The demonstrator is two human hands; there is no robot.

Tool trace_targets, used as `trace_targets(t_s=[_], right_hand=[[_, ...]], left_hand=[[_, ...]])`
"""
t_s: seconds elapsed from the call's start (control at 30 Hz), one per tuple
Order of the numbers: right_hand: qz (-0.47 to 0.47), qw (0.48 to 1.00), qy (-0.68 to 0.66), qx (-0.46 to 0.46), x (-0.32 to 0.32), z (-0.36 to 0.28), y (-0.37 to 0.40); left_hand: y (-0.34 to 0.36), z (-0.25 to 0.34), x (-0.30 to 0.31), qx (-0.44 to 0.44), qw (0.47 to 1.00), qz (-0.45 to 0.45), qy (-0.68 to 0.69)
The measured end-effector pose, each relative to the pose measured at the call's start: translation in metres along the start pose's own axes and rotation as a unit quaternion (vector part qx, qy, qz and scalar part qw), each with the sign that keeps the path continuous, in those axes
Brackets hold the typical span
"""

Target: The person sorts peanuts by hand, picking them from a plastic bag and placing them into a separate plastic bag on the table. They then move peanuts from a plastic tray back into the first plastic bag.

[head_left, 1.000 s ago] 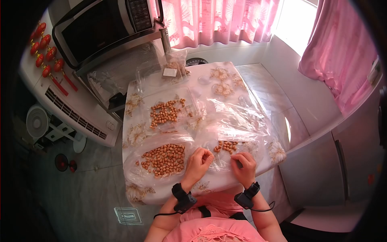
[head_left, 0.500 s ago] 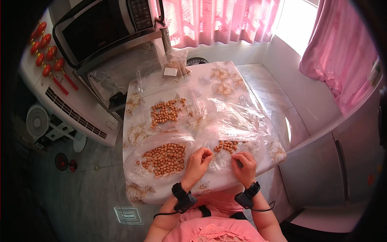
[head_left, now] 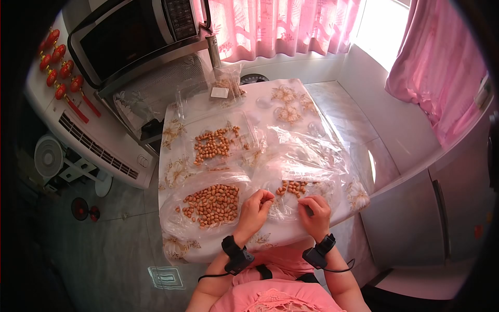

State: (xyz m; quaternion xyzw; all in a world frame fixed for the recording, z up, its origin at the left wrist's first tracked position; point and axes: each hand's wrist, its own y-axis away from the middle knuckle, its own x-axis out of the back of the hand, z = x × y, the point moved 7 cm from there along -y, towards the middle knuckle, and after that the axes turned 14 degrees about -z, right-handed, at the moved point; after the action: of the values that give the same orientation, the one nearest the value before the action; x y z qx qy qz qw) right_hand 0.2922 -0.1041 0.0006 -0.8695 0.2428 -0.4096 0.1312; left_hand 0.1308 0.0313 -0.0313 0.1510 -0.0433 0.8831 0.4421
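1. Peanuts (head_left: 291, 188) in a small pile lie on the clear plastic sheet (head_left: 306, 151) at the near side of the tabletop (head_left: 291, 99). They sit between your two hands and just beyond your fingertips.
2. Your left hand (head_left: 254, 208) sits just left of that small pile. Its grip is clenched, with the fingertips (head_left: 267, 196) pinched together over the plastic. Whatever is between them is too small to make out.
3. Your right hand (head_left: 314, 212) sits just right of the small pile, near the tabletop's front edge. Its grip is clenched too, the fingers curled down onto the plastic. You cannot tell whether it pinches a peanut, a fold of plastic or nothing.
4. You wear a black wrist device on each arm, one on the left (head_left: 236, 255) and one on the right (head_left: 318, 252), each with a thin cable running back toward your body.
5. A large pile of peanuts (head_left: 212, 204) lies in clear plastic just left of your left hand, apart from the small pile.
6. A third pile (head_left: 214, 144) lies farther from you, on the left half of the tabletop, also on clear plastic.
7. A clear packet with a white label (head_left: 221, 89) stands at the far edge.
8. Beyond the tabletop on the left stands a microwave (head_left: 135, 36), with a string of red lanterns (head_left: 57, 67) hanging beside it. Pink curtains (head_left: 280, 26) cover the window, and a small white fan (head_left: 48, 156) stands on the floor.
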Motion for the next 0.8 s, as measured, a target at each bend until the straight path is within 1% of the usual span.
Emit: trace_targets(t_s=[0.43,0.57,0.63,0.67,0.73,0.77,0.8], right_hand=[[-0.005,1.0,0.002,0.002,0.0,0.0,0.0],[-0.007,1.0,-0.004,0.012,0.001,0.0,0.0],[-0.007,0.999,-0.011,0.037,0.001,-0.003,0.001],[-0.007,0.999,-0.011,0.036,0.001,-0.003,0.001],[-0.009,0.999,-0.025,0.026,0.002,-0.004,0.003],[-0.009,0.999,-0.024,0.026,0.002,-0.004,0.003],[-0.002,0.999,-0.03,0.031,0.002,-0.004,0.004]], left_hand=[[0.0,0.0,-0.001,-0.008,1.0,0.007,0.002],[0.002,0.012,-0.007,0.003,1.0,0.011,-0.003],[0.005,0.035,-0.012,-0.048,0.997,0.054,-0.029],[0.004,0.038,-0.017,-0.048,0.997,0.054,-0.028],[0.002,0.047,-0.024,-0.078,0.995,0.056,-0.016],[0.0,0.044,-0.028,-0.078,0.995,0.055,-0.015],[-0.003,0.034,-0.034,-0.06,0.997,0.042,0.005]])
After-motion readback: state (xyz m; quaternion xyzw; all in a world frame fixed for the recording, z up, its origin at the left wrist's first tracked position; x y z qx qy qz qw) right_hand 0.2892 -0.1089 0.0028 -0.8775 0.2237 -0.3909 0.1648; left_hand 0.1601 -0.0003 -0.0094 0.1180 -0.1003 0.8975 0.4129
